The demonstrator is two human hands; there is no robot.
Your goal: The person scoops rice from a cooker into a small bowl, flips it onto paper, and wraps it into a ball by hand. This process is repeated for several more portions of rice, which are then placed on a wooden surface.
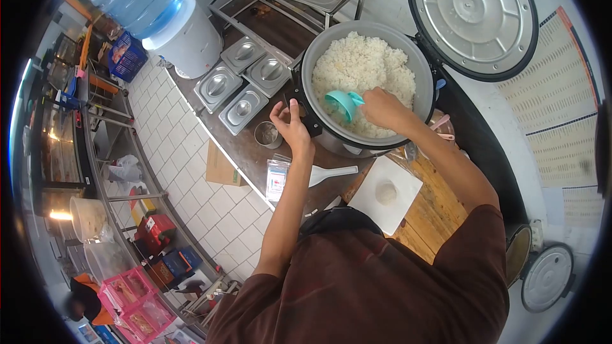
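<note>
A large round cooker (308, 64) full of white rice (363, 57) stands open at the upper middle. My right hand (382, 109) is closed on the handle of a turquoise scoop (344, 106), whose cup rests tilted in the rice. My left hand (293, 129) is by the cooker's left side, fingers apart and holding nothing; whether it touches the cooker is unclear. Just left of that hand is a small metal cup (267, 134). Below the cooker, a white sheet (401, 188) with a small round mound of rice (386, 193) lies on a wooden board (433, 216).
The cooker's raised lid (475, 16) is at upper right. Lidded steel containers (242, 108) stand left of the cooker, near a water dispenser (185, 38). A white paddle (333, 173) lies below. A person in a dark cap (83, 299) is at far lower left.
</note>
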